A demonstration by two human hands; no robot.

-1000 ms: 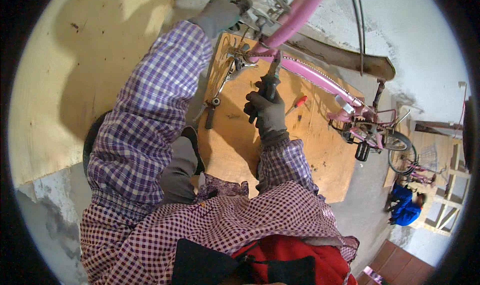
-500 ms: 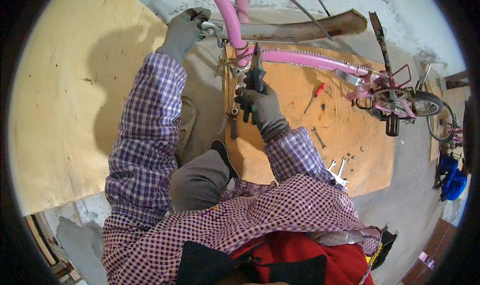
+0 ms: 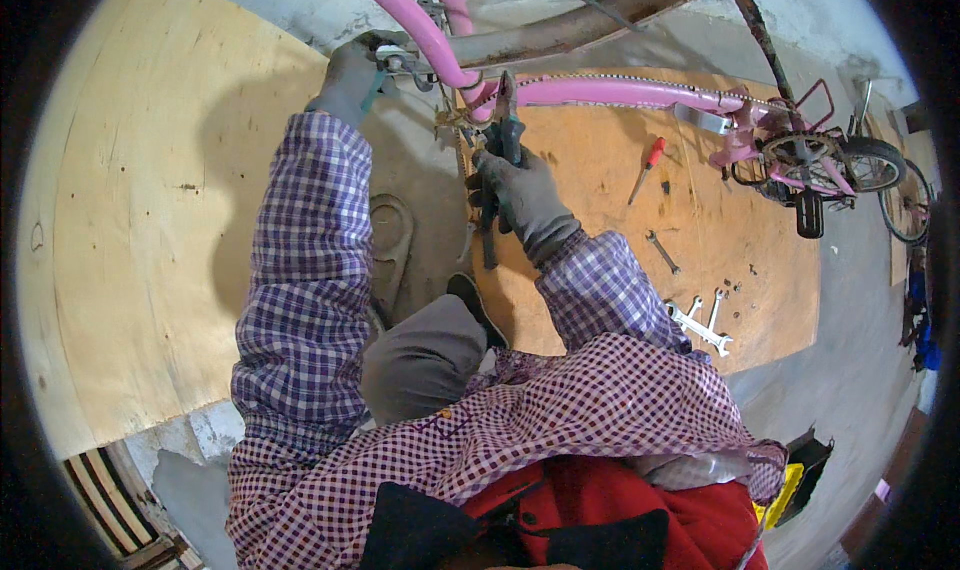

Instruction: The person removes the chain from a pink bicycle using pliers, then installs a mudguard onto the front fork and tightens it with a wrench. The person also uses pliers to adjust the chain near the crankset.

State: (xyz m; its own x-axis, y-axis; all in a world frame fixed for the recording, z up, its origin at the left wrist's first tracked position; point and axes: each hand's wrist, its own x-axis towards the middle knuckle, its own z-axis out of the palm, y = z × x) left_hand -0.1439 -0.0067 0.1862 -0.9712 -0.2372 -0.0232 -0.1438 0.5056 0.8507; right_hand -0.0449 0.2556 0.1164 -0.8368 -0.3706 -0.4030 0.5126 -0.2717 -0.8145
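Note:
A pink bicycle frame [image 3: 620,92] with a chain along its tube lies across the upper middle. At its left end, my gloved left hand [image 3: 350,78] is closed around a silver metal part [image 3: 393,60] beside the frame; the fingertips are partly hidden. My gloved right hand [image 3: 527,198] grips pliers [image 3: 509,135] with dark green and black handles. Their jaws point up and lie against or just in front of the pink tube joint; I cannot tell whether they touch it. Behind the tube runs a rusty curved mudguard [image 3: 570,38].
On the orange-brown board [image 3: 590,270] lie a red-handled screwdriver [image 3: 648,168], a small wrench [image 3: 663,253], several silver wrenches [image 3: 702,322] and small loose parts. A pale plywood sheet [image 3: 150,230] stands at the left. A bicycle wheel [image 3: 876,165] is at the right.
The view has shifted, moving the tools on the board rightward in the picture. Both hands keep about the same places at the frame, the right one still on the pliers.

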